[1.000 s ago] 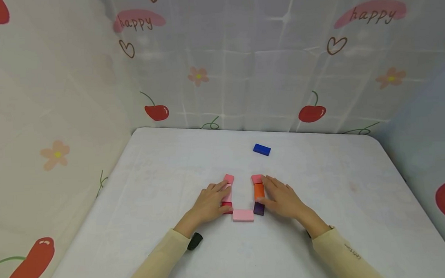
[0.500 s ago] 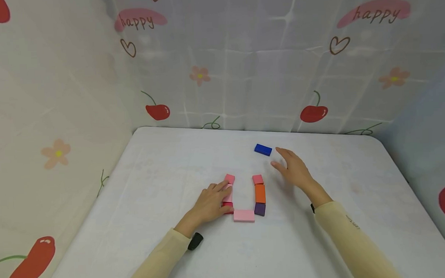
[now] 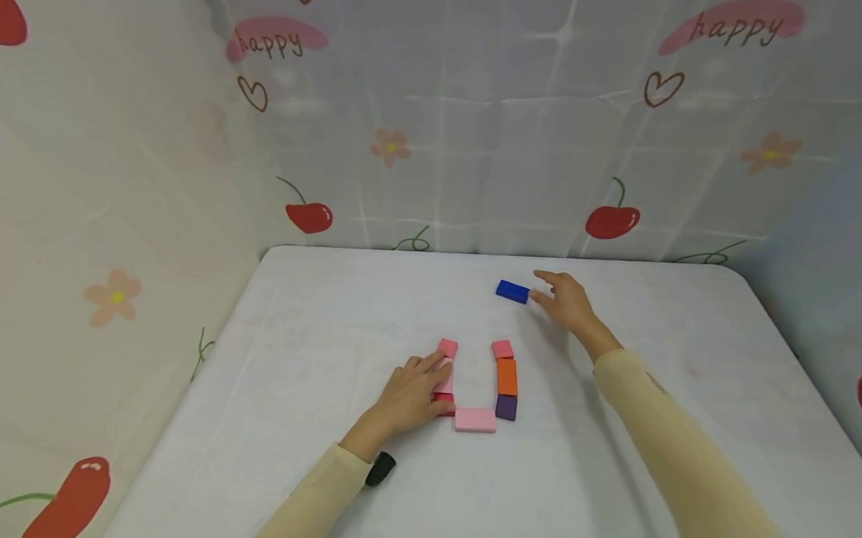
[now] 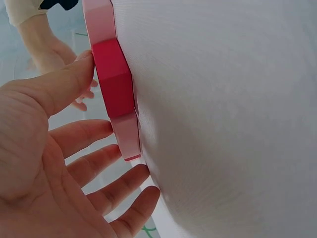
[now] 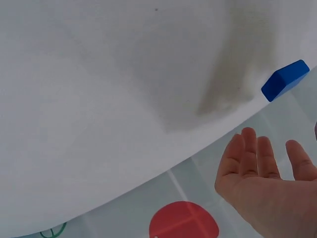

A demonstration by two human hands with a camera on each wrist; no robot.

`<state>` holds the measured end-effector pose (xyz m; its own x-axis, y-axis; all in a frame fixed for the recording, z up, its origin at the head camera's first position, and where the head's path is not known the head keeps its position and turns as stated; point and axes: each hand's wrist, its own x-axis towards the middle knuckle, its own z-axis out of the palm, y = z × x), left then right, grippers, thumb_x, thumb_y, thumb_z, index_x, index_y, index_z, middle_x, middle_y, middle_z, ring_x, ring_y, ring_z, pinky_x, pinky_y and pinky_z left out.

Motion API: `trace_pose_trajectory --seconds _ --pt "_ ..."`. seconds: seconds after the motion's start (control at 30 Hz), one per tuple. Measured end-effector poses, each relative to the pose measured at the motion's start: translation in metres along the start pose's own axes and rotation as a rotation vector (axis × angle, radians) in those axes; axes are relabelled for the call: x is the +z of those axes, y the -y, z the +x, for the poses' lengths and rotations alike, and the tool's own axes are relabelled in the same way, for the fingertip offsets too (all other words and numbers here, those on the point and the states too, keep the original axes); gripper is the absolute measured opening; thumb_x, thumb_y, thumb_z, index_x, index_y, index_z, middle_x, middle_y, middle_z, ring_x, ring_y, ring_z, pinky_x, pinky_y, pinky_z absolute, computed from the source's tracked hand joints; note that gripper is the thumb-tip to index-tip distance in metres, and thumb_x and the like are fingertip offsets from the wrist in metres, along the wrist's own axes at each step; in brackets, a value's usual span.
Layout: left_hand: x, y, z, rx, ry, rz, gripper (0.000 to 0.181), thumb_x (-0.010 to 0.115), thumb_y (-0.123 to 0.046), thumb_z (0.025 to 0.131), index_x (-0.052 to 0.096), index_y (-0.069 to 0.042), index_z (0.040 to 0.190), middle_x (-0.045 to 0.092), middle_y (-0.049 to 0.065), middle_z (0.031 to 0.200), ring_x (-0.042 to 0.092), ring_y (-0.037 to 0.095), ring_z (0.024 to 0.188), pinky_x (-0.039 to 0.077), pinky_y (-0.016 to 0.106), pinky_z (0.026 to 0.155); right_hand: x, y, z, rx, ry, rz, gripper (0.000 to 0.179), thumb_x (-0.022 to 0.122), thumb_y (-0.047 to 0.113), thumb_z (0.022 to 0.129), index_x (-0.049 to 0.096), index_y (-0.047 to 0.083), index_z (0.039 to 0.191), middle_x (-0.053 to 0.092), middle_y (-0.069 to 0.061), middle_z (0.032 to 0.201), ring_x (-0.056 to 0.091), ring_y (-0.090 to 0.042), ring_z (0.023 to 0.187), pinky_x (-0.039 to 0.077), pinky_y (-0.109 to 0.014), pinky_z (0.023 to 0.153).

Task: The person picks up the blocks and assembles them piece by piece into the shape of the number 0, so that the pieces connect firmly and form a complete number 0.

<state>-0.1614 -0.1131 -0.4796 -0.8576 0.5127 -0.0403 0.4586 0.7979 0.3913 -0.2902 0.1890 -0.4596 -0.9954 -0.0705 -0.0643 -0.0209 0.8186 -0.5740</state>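
My left hand [image 3: 403,397] lies along the left row of blocks, its fingers extended and touching their outer side. That row has a pink block [image 3: 448,347] at its far end, a light pink one in the middle, partly hidden, and a red block [image 4: 116,79] by the thumb. Toward the table's back, my right hand [image 3: 567,300] hovers with thumb and fingers spread, the thumb right at the end of a blue block [image 3: 512,291]. In the right wrist view nothing is between its fingers.
Opposite the left hand stands a row of a pink block [image 3: 502,349], an orange block [image 3: 507,376] and a purple block [image 3: 506,407]. A light pink block [image 3: 475,419] lies crosswise at the near end. The white table [image 3: 318,304] ends at a patterned curtain [image 3: 469,141].
My right hand has left the orange block's row and moved away to the back, beside the blue block. The left hand stays on its row.
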Motion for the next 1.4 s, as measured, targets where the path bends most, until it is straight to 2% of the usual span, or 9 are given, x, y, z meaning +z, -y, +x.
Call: trace_pose_trajectory --seconds 0.23,0.47,0.67,1.1,1.4 --pt "0.002 -0.001 -0.001 0.003 -0.006 0.013 0.065 0.072 -0.039 0.087 0.052 -0.010 0.142 0.042 0.009 0.153 0.047 0.030 0.125 0.043 0.044 0.088 0.005 -0.002 0.011 0.036 0.033 0.080 0.051 0.053 0.021 0.101 0.041 0.006 0.148 0.046 -0.029 0.140 0.052 -0.043 0.123 0.048 -0.051 0.099" --pt "0.004 0.000 -0.001 0.007 -0.003 0.020 0.065 0.071 -0.039 0.087 0.052 -0.010 0.142 0.042 0.009 0.153 0.047 0.029 0.126 0.042 0.044 0.088 0.008 -0.005 0.016 0.098 0.067 0.146 0.048 0.051 0.021 0.102 0.044 0.006 0.147 0.046 -0.029 0.142 0.046 -0.042 0.130 0.043 -0.051 0.104" --pt "0.002 -0.001 -0.001 -0.006 0.008 0.021 0.065 0.071 -0.040 0.088 0.051 -0.011 0.143 0.040 0.008 0.154 0.045 0.029 0.128 0.042 0.044 0.090 0.012 -0.004 0.020 0.167 0.058 0.142 0.044 0.050 0.020 0.101 0.048 0.006 0.143 0.049 -0.027 0.138 0.046 -0.040 0.125 0.041 -0.051 0.107" --pt "0.002 0.001 0.001 -0.017 0.015 0.025 0.067 0.070 -0.042 0.088 0.050 -0.011 0.144 0.038 0.006 0.156 0.044 0.027 0.128 0.042 0.043 0.090 0.023 -0.002 0.027 0.190 0.009 0.124 0.036 0.053 0.019 0.100 0.060 0.007 0.133 0.056 -0.025 0.132 0.050 -0.037 0.119 0.040 -0.050 0.105" --pt "0.001 0.001 0.000 -0.014 0.005 0.019 0.066 0.070 -0.041 0.088 0.051 -0.011 0.143 0.039 0.006 0.155 0.045 0.027 0.128 0.042 0.044 0.091 0.026 -0.004 0.028 0.224 0.023 0.153 0.036 0.051 0.019 0.102 0.060 0.010 0.135 0.057 -0.021 0.133 0.049 -0.036 0.123 0.039 -0.050 0.108"
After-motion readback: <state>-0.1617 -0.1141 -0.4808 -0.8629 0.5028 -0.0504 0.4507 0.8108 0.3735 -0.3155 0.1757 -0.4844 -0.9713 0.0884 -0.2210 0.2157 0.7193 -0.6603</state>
